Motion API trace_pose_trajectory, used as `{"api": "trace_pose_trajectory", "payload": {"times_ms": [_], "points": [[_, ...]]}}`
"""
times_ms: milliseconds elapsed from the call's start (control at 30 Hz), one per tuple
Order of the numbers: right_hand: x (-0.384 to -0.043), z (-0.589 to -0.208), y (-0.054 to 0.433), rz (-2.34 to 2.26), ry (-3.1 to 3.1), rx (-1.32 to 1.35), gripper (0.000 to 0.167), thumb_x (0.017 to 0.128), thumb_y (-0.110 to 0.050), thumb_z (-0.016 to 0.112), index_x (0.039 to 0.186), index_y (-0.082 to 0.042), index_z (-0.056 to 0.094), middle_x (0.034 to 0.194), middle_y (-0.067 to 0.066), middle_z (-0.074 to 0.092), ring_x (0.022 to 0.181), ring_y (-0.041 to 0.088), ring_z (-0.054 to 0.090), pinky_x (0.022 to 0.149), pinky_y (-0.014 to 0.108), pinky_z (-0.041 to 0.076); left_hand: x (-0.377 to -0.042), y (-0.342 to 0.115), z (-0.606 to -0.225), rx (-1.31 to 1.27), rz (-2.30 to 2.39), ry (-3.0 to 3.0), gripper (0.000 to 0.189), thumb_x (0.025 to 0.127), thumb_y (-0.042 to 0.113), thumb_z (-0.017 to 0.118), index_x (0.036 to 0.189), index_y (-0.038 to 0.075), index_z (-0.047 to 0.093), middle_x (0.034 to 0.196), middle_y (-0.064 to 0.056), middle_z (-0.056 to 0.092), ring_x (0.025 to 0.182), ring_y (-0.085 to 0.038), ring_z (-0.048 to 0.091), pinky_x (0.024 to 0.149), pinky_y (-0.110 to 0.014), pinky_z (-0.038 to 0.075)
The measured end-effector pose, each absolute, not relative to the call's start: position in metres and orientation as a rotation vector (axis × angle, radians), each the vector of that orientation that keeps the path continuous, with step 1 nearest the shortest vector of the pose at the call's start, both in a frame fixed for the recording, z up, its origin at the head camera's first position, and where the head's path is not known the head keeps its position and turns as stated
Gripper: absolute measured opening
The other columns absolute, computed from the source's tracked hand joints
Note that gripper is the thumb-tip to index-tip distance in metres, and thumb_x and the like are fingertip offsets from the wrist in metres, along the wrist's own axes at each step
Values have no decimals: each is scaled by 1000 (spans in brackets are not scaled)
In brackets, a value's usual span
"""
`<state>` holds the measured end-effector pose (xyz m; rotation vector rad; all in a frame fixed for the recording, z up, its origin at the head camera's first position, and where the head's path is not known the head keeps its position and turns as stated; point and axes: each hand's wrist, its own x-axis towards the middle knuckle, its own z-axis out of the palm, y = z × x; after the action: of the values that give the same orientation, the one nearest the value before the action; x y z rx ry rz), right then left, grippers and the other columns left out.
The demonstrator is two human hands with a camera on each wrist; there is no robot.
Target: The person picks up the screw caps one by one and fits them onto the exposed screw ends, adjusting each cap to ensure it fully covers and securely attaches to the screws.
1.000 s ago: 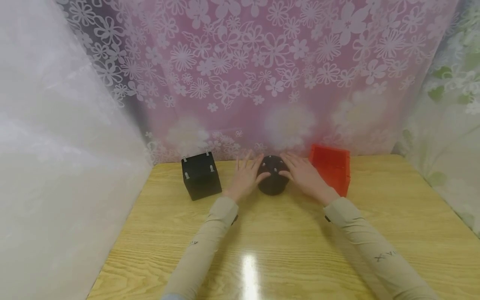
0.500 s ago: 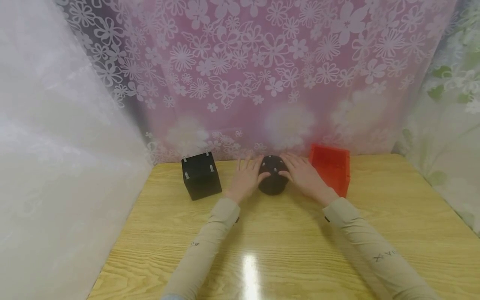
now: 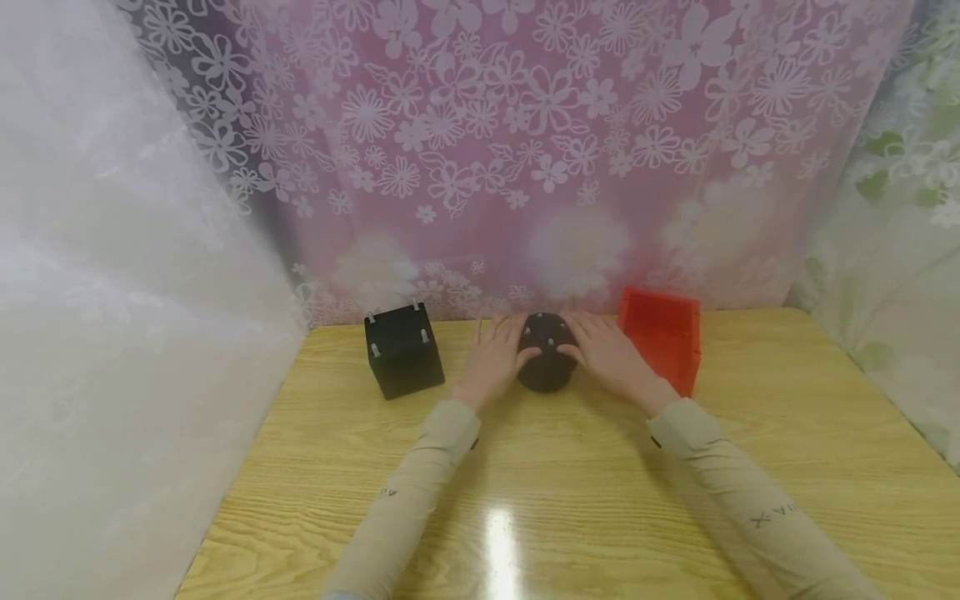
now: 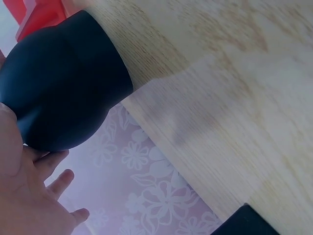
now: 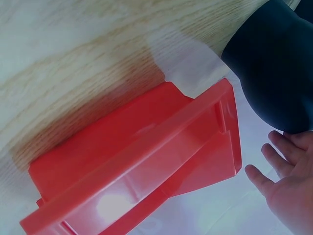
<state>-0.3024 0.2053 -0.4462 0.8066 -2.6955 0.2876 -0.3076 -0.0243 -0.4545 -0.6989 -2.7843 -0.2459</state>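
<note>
At the back middle of the table stands a black, rounded piece (image 3: 547, 375) with several small metal pins on its top. In the left wrist view the same black piece (image 4: 68, 78) has bulging sides and a narrower, round lower part. My left hand (image 3: 487, 358) lies along its left side, thumb over the front of its top and the other fingers stretched toward the back. Mirroring this, my right hand (image 3: 611, 354) touches its right side with thumb forward. The right wrist view shows outstretched fingers (image 5: 281, 159) at its underside edge.
To the left sits a black cube-shaped box (image 3: 405, 358) with metal pins at its top corners. Close beside my right hand, a red open box (image 3: 663, 333) leans up on the wooden table (image 3: 570, 500). A pink flowered curtain (image 3: 480, 167) hangs right behind the table's back edge.
My left hand has shifted very slightly toward me and its fingers have drawn a little closer together. The black piece, the boxes and my right hand stay nearly where they were.
</note>
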Motion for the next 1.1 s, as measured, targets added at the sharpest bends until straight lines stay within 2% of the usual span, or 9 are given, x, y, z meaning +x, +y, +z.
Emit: {"api": "trace_pose_trajectory", "payload": {"times_ms": [200, 667, 1100], "points": [[-299, -446, 204, 293, -2716, 802, 66, 105, -38, 55, 152, 6, 39, 150, 27, 46, 139, 45, 42, 116, 63, 30, -304, -25, -453, -697, -267, -2795, 71, 104, 58, 36, 160, 14, 30, 157, -5, 44, 152, -24, 27, 124, -57, 9], [-296, -452, 202, 240, -2627, 833, 62, 101, -32, 62, 145, 9, 46, 143, 28, 52, 132, 44, 49, 109, 62, 40, -298, -28, -453, -706, -264, -2813, 72, 104, 58, 35, 161, 15, 27, 160, -6, 40, 153, -27, 23, 123, -57, 11], [-293, -452, 201, 264, -2598, 832, 62, 100, -33, 64, 145, 7, 46, 140, 27, 55, 130, 43, 51, 107, 63, 42, -292, -29, -451, -700, -266, -2826, 71, 105, 59, 34, 161, 16, 24, 161, -4, 39, 154, -26, 21, 124, -58, 12]]}}
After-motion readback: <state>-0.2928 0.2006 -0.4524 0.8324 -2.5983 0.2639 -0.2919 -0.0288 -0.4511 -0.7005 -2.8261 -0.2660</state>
